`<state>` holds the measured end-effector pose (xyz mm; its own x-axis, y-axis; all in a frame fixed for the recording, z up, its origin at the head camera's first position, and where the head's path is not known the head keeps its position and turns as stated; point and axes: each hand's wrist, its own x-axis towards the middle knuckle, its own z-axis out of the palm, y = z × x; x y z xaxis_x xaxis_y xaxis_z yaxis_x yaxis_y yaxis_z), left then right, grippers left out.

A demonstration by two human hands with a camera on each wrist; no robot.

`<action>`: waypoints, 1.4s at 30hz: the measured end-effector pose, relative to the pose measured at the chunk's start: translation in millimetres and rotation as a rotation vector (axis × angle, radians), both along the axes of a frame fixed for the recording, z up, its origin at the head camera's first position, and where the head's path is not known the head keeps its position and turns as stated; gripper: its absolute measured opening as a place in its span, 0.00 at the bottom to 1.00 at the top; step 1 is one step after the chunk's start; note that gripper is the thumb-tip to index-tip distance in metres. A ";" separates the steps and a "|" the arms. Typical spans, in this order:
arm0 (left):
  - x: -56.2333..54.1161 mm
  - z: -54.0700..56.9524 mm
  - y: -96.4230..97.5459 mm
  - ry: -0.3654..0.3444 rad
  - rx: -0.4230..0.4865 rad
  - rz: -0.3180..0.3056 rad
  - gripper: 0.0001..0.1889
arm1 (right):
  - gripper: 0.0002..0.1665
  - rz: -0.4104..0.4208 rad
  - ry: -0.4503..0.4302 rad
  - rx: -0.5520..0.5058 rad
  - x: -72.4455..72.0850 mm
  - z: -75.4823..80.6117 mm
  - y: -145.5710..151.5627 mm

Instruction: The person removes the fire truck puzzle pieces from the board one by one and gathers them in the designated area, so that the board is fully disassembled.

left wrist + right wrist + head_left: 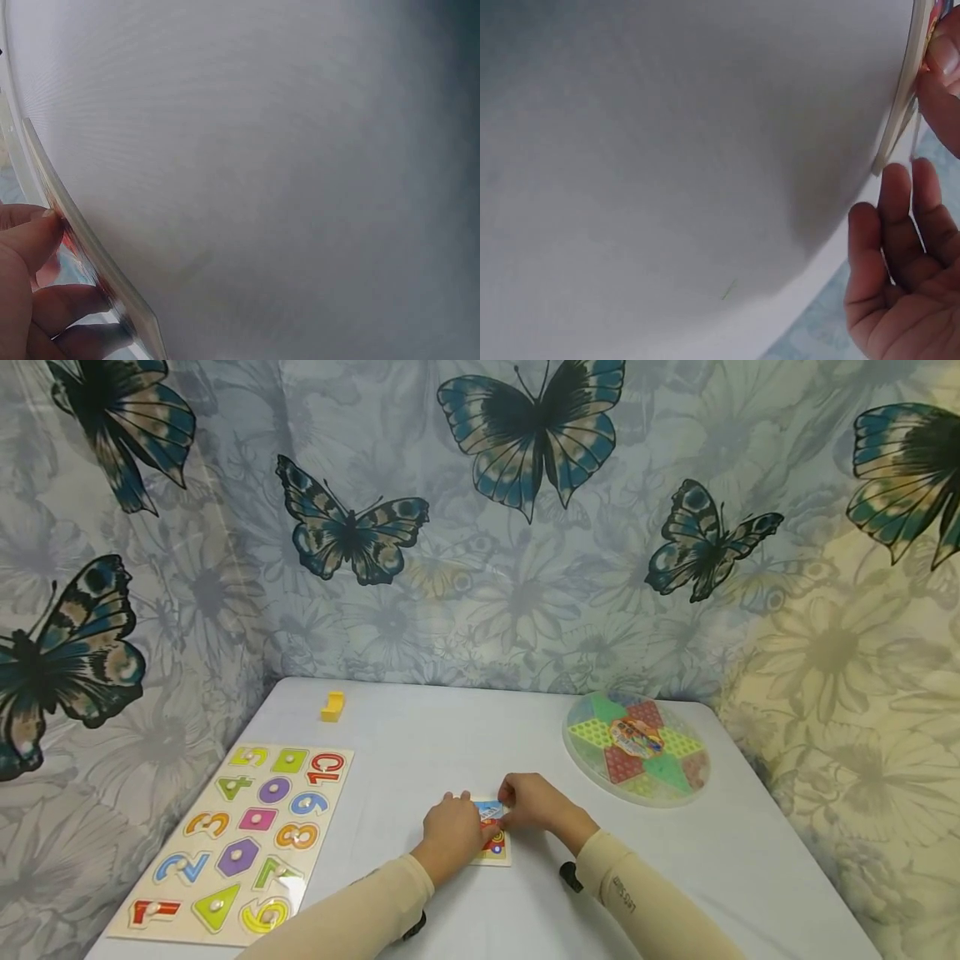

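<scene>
From my end, the biggest thing I have is the cloth backdrop [525,610], printed with dark teal butterflies over pale flowers, standing behind and beside the white tabletop [450,718]. On the person's left lies a number-and-shape board [180,892], its digits and coloured shapes seated in their places. A round game board [667,768] with red, green and yellow sections lies at the far right. Two cream sleeves [652,902] reach in from the near edge, the right one bearing small dark print.

I have both hands together near the middle. The left hand [453,827] grips the small picture board [497,852], thumb and fingertips on its printed face. That board rests on the tabletop, well apart from the two larger ones, its pale border showing below a blue and red picture. At its upper right, the right hand [536,802] pinches what looks to me like a thin piece [916,131], mostly hidden by the fingers. Near the far left corner sits a yellow block [332,707], just beyond the number-and-shape board.
</scene>
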<state>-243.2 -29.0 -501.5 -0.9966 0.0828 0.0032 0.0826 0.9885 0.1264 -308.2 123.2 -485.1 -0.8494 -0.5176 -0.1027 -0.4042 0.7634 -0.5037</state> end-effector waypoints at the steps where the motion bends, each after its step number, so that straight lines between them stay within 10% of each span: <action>1: 0.0 0.1 0.1 -0.001 -0.002 0.002 0.36 | 0.18 0.006 -0.005 -0.015 0.8 0.3 -0.5; 17: -0.1 1.4 -1.7 0.034 -0.027 -0.007 0.35 | 0.13 0.015 0.067 0.080 0.7 4.8 -2.3; 42: 2.4 -1.0 0.3 0.030 -0.031 -0.010 0.36 | 0.21 0.005 -0.088 -0.131 -1.0 -1.2 -1.3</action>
